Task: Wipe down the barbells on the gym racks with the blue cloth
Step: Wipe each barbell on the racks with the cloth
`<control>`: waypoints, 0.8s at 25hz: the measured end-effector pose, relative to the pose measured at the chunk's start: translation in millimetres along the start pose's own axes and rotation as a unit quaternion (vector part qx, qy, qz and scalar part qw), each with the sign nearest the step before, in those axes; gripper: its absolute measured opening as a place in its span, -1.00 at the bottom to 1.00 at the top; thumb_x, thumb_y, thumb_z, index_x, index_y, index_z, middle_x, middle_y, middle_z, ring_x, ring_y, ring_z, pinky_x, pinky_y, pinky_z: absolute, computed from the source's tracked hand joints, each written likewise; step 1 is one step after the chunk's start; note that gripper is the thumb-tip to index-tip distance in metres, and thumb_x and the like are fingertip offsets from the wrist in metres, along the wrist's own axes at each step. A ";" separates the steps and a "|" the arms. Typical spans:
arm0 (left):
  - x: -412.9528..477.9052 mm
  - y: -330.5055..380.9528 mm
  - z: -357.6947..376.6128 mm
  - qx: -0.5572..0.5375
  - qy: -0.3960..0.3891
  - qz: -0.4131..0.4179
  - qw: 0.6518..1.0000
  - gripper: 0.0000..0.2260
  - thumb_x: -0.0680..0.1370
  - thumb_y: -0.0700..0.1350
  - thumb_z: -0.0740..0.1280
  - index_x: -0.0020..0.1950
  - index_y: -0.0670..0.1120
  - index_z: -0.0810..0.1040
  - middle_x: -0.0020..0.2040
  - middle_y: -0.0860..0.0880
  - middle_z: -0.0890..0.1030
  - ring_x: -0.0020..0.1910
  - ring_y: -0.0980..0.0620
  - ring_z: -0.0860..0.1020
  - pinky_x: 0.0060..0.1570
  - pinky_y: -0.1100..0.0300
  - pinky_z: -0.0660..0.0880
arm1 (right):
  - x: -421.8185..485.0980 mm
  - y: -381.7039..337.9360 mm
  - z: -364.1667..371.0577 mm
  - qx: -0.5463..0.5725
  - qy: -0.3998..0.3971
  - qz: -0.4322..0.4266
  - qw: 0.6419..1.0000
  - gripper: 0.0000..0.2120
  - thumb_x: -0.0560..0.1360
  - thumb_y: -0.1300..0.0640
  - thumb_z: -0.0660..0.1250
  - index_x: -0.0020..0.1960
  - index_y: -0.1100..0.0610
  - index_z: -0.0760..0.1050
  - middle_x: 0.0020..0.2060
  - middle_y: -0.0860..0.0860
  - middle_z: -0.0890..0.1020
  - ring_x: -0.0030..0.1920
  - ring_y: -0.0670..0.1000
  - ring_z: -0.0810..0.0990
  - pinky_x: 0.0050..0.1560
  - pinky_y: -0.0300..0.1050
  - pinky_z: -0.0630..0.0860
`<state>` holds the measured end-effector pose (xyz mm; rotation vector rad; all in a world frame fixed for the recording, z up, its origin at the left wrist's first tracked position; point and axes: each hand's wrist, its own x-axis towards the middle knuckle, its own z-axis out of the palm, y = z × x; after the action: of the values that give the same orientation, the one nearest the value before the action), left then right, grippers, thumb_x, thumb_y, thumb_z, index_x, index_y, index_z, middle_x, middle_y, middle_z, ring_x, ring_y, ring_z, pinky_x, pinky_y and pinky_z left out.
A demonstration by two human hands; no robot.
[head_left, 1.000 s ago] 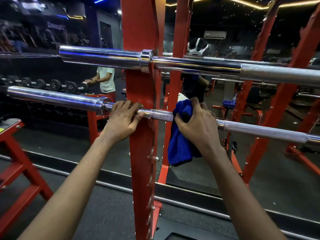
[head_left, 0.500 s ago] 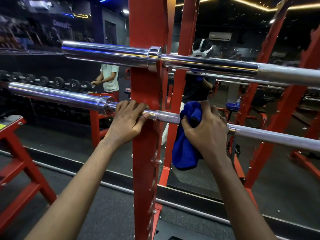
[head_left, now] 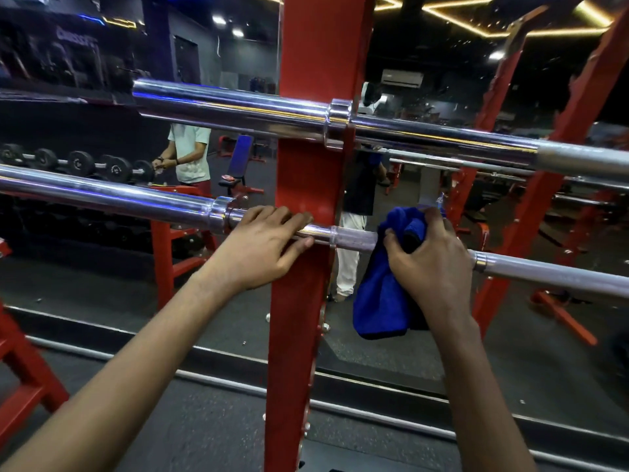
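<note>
Your left hand curls around the lower barbell just inside its collar, in front of the red upright, likely to stop the bar rolling. Your right hand clamps the blue cloth around the shaft, right of the upright (the loose end hangs below), so the wipe covers its whole girth. The upper barbell rests above, with neither hand on it.

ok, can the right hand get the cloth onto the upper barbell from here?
Probably yes. The right hand grips the blue cloth round the lower barbell, and the upper barbell runs bare directly above it, right of the red upright, with nothing between.
</note>
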<state>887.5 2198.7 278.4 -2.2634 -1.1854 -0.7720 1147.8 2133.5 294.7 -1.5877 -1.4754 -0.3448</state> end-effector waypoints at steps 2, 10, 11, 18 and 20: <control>-0.6 -13.0 -16.7 0.041 -0.023 0.051 0.998 -0.57 0.62 0.18 0.15 0.39 0.00 0.48 0.12 -0.05 0.58 0.17 -0.13 0.55 0.30 -0.03 0.33 | -3.4 -15.2 6.0 -0.001 0.001 0.012 1.000 -0.54 0.51 -0.22 0.37 0.26 0.04 0.40 0.11 0.07 0.63 0.07 0.18 0.64 0.11 0.13 0.57; -19.1 -107.1 -62.4 0.031 -0.086 0.024 0.995 -0.41 0.61 0.30 -0.10 0.39 0.02 0.46 0.25 -0.08 0.56 0.28 -0.12 0.52 0.32 -0.06 0.34 | -19.0 -89.6 19.1 0.109 0.056 0.028 0.992 -0.63 0.57 -0.14 0.39 0.23 0.05 0.44 0.06 0.01 0.58 0.04 0.03 0.58 0.00 0.01 0.58; -22.1 -118.5 -60.6 0.003 -0.095 0.025 0.995 -0.40 0.61 0.32 -0.09 0.45 0.02 0.40 0.28 -0.07 0.56 0.31 -0.11 0.52 0.33 -0.05 0.34 | -22.8 -101.0 20.8 0.096 0.063 0.013 0.993 -0.62 0.56 -0.12 0.40 0.26 0.05 0.45 0.10 0.00 0.57 0.08 0.00 0.57 0.01 -0.09 0.53; -36.9 -164.3 -29.9 -0.011 -0.030 0.049 0.998 -0.62 0.65 0.19 0.05 0.12 -0.07 0.48 -0.09 -0.07 0.56 -0.10 -0.14 0.54 -0.08 -0.03 0.39 | -36.8 -173.2 76.6 0.064 0.067 -0.028 0.995 -0.59 0.55 -0.04 0.42 0.34 0.05 0.48 0.20 0.01 0.58 0.20 0.01 0.57 0.17 -0.20 0.44; -36.1 -163.3 -26.8 -0.010 -0.014 0.063 0.998 -0.65 0.65 0.18 0.06 0.05 -0.05 0.46 -0.13 -0.05 0.53 -0.15 -0.11 0.51 -0.12 0.01 0.35 | -42.7 -184.0 102.1 0.008 0.043 -0.005 0.999 -0.56 0.59 -0.07 0.37 0.38 0.12 0.47 0.24 0.08 0.58 0.25 0.13 0.56 0.30 -0.02 0.42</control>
<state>725.8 2245.5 297.4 -2.3465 -1.0401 -0.7079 934.8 2158.9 285.3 -1.5341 -1.4167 -0.4007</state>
